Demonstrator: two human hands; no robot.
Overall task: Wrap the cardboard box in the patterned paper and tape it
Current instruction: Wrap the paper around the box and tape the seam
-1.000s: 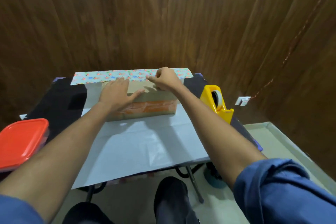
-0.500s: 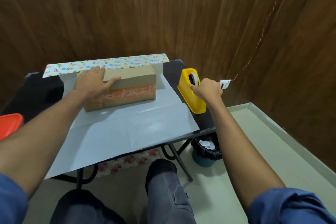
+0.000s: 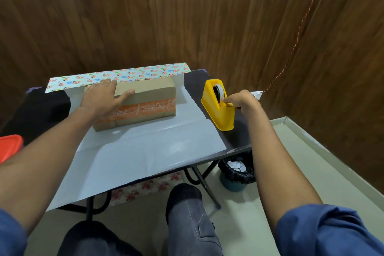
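Note:
A long cardboard box [image 3: 149, 95] with an orange printed side lies on the wrapping paper [image 3: 145, 151], whose white back faces up. The paper's floral far edge [image 3: 133, 74] is folded up behind the box. My left hand [image 3: 101, 97] lies flat on the box's left top, fingers spread, pressing down. My right hand [image 3: 241, 100] is at the front of the yellow tape dispenser [image 3: 218, 106], its fingertips pinched at the tape end by the cutter. Whether tape is between the fingers is too small to tell.
The black folding table [image 3: 241, 131] ends just right of the dispenser. An orange-lidded container [image 3: 9, 145] sits at the left edge. A bin with a black liner [image 3: 236, 172] stands on the floor below. Wooden wall panels close in behind and to the right.
My right hand left the box's far edge and went right to the tape dispenser, where it now pinches at the cutter. The left hand stays on the box. The view swung right.

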